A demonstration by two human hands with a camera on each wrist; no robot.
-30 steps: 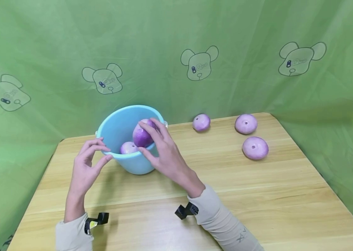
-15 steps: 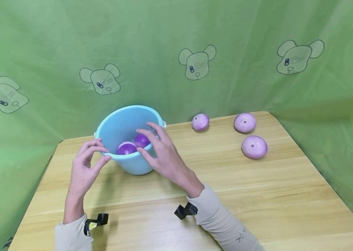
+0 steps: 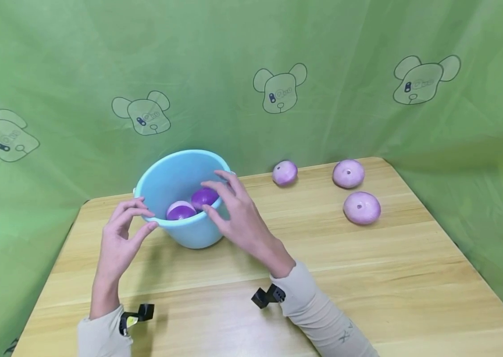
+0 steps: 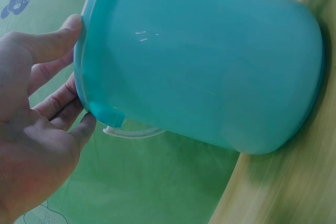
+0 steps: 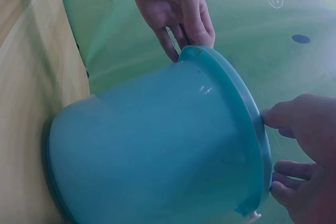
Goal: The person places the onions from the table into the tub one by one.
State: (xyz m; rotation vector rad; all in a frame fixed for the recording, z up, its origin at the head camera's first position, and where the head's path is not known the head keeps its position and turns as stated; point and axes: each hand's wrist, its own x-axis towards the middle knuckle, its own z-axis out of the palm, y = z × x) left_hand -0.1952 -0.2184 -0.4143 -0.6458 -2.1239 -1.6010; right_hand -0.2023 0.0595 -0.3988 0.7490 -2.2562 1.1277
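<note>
Bear print point(image 3: 280, 99): lettering too faint to read reliably.
Right sleeve point(image 3: 323, 315): dark mark, illegible.
Left hand point(image 3: 115, 245): thumb and fingers pinch bucket point(image 3: 194, 236) rim.
Right hand point(image 3: 247, 225): at right rim, fingers apart, loosely bent, grasping nothing.
Onions: two inside bucket point(image 3: 181, 212) point(image 3: 204, 197); three on table point(image 3: 216, 317), to the right.

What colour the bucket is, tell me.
The bucket is light blue, best seen in the head view; in both wrist views it looks more teal.
</note>
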